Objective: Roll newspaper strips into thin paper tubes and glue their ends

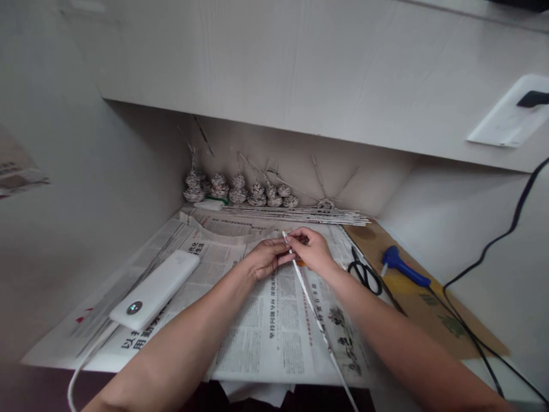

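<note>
Both of my hands meet over the newspaper sheets (253, 320) at the middle of the table. A long thin rolled paper stick (306, 297) runs from my fingertips down toward the table's front edge and past it. My left hand (268, 257) pinches the stick near its upper end. From the other side, my right hand (311, 247) closes its thumb and fingers on the same end. A small orange thing (301, 263) shows partly beneath my right hand; its kind is hidden.
Several woven gourd shapes (238, 190) stand along the back wall, behind a bundle of paper sticks (300, 215). Left lies a white power bank (156, 289) with a cable. Right are black-handled scissors (364, 274) and a blue glue gun (405, 268) on cardboard (429, 320).
</note>
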{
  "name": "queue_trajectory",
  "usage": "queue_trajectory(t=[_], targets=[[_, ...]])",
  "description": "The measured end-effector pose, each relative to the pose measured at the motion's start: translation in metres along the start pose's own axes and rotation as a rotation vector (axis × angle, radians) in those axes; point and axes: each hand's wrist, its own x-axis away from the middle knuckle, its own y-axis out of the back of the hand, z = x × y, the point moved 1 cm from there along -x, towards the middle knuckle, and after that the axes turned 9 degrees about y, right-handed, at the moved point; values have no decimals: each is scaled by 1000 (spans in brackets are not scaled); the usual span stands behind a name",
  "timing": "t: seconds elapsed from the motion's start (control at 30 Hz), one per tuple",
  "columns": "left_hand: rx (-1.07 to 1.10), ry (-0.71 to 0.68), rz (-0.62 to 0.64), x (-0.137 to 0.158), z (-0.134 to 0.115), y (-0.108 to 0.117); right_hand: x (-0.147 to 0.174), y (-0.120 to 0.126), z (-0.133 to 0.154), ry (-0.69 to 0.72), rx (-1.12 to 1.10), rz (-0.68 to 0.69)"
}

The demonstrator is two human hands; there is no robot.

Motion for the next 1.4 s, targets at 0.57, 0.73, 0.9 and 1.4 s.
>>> queue_trajectory(t=[0.57, 0.73, 0.9, 1.4], targets=[[5, 30, 16, 2, 5, -6, -3, 1, -11, -314, -443, 17], [-17, 43, -30, 1, 5, -4, 8, 19, -18, -138, -239, -25], [1, 44, -116, 2, 3, -5, 43, 103, -57, -28, 500, -188], [-35, 74, -113, 3, 6, -8, 86, 208, -124, -473, 1156, -12]])
